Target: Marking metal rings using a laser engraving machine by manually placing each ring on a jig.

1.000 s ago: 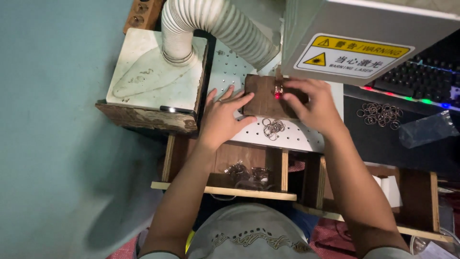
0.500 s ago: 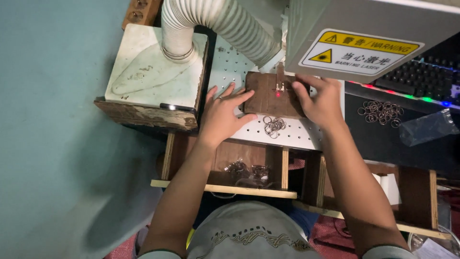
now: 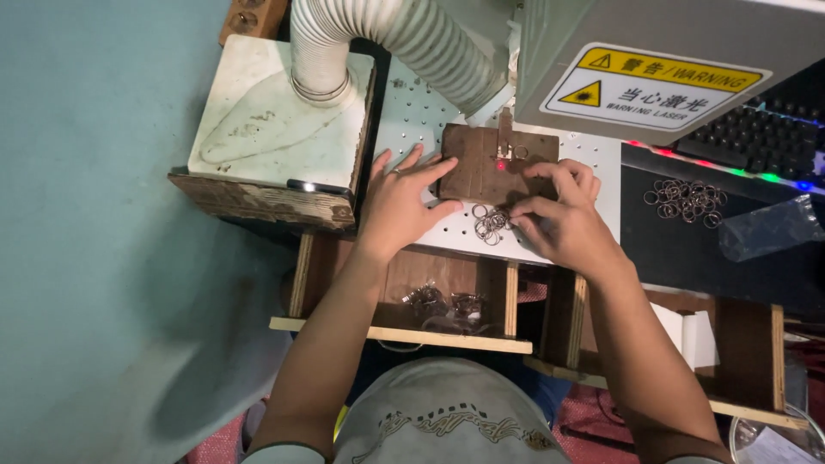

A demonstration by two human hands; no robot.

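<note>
Head view, looking down: the left hand (image 3: pixel 402 199) lies flat with fingers spread, its fingertips touching the left edge of a dark wooden block (image 3: pixel 481 163) that sits on the white perforated surface (image 3: pixel 412 112). A red light spot (image 3: pixel 500 165) glows on the block just below a small metal ring (image 3: pixel 521 152). The right hand (image 3: pixel 563 215) rests at the block's lower right edge, fingers curled and pressed together over a small heap of metal rings (image 3: pixel 491 223) just in front of the block; whether it pinches one, I cannot tell. Another pile of rings (image 3: pixel 687 199) lies well apart on the dark mat (image 3: pixel 679 249) to the right.
</note>
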